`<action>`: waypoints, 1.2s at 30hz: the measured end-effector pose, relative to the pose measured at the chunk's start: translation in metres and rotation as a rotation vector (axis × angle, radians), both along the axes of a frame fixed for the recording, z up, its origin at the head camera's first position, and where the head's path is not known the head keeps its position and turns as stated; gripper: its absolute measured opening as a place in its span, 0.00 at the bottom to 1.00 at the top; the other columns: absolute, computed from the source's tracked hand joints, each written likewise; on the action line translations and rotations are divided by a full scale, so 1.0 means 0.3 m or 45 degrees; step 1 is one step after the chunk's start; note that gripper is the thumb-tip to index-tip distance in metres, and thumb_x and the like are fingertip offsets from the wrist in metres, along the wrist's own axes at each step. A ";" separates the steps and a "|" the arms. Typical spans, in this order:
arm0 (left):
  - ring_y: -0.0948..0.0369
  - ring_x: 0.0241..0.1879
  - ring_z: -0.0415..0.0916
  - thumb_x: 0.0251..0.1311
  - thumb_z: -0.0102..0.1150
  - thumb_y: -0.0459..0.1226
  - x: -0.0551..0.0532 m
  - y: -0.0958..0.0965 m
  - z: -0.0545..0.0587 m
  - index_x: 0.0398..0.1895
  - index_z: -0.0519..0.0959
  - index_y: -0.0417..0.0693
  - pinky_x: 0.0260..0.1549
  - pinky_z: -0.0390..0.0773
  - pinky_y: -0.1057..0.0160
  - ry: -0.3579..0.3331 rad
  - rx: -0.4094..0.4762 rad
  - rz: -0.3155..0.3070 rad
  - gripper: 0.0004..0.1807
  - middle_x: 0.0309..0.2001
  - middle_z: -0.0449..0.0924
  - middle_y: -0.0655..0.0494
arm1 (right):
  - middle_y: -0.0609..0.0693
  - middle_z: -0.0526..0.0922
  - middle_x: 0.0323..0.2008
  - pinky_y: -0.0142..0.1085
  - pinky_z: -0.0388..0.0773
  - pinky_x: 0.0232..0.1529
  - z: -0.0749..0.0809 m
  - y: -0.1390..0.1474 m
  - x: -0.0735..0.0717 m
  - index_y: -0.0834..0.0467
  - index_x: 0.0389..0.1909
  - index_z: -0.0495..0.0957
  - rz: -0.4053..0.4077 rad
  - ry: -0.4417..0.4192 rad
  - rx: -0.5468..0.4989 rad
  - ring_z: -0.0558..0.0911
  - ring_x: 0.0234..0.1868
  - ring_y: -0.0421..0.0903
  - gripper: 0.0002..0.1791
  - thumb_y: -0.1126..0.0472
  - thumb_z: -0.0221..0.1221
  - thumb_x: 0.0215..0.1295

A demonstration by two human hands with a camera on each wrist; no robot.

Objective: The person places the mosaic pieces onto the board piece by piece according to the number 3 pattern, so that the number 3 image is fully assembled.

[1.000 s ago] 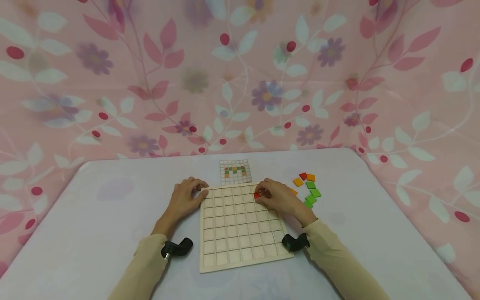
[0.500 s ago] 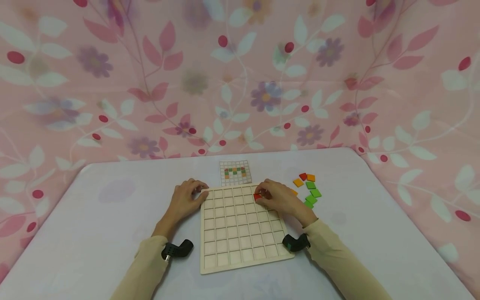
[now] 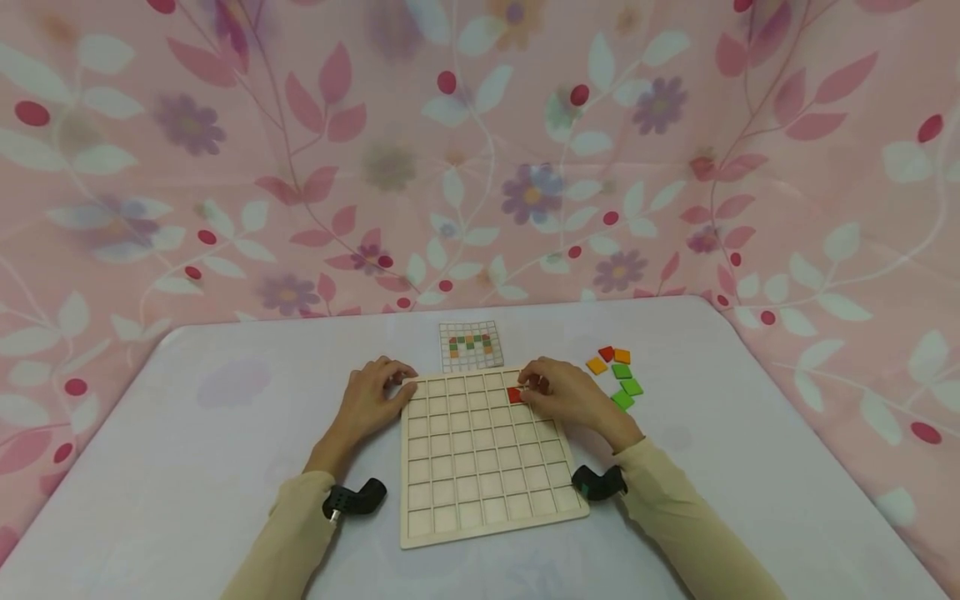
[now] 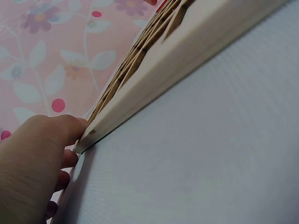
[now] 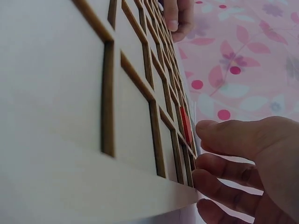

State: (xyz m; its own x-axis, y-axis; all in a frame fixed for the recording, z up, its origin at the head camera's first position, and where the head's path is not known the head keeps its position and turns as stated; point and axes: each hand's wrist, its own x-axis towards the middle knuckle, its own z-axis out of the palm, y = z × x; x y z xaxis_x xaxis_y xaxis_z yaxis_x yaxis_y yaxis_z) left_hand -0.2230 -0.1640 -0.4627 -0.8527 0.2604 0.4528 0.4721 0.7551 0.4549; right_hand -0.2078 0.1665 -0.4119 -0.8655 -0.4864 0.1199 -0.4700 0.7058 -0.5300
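Well, I find the red tile (image 3: 514, 395) in the far right part of the grid board (image 3: 465, 464), square, edges roughly following its lines. Just beside it, the right hand (image 3: 567, 396) has fingers spread; the left hand (image 3: 372, 392) pinches the far left corner. Loose tiles (image 3: 622, 371) lie right; tabletop (image 3: 225, 467) stretches wide left.

Head view: right hand (image 3: 566, 393) hiding board's far right corner and right edge of red tile (image 3: 513, 395); bottom edge cutting off sleeves (image 3: 281, 537); card (image 3: 471, 356) showing grid too small for detail. Left wrist view: edges cropping board (image 4: 154, 70) and left hand (image 4: 37, 158). Right wrist view: right edge cropping right hand.
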 end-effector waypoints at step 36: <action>0.61 0.28 0.66 0.57 0.63 0.44 0.006 0.001 0.005 0.37 0.81 0.53 0.33 0.58 0.60 0.014 -0.012 0.004 0.08 0.28 0.74 0.57 | 0.52 0.82 0.36 0.37 0.73 0.39 0.057 0.279 -0.057 0.58 0.45 0.78 -0.326 -0.037 -0.062 0.78 0.39 0.48 0.13 0.56 0.60 0.64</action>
